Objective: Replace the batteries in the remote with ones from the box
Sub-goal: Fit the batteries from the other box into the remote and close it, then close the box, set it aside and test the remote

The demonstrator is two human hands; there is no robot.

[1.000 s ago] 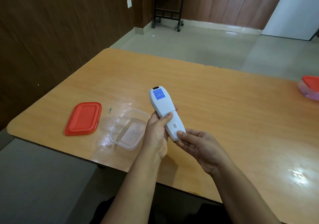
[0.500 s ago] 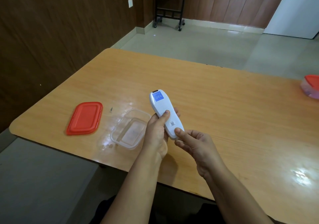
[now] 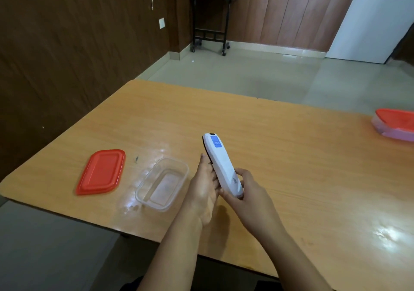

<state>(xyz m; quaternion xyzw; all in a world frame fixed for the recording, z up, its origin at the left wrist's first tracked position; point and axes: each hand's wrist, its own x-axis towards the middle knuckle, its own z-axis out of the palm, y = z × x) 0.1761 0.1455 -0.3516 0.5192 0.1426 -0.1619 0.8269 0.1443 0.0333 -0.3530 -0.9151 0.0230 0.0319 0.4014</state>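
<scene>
So, right hand (image 3: 248,192) fingers grip the white remote (image 3: 220,163) low down; left hand (image 3: 203,187) fingers look straight, resting alongside it.

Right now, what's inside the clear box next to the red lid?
Clear box: no batteries or other things show inside, only the table seen through its base. Nothing covers it, but glare blurs its near left corner.

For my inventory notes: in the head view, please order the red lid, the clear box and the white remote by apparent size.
Red lid and clear box: look alike, not ranked.
White remote: smallest, narrower, though raised nearer the camera.
</scene>
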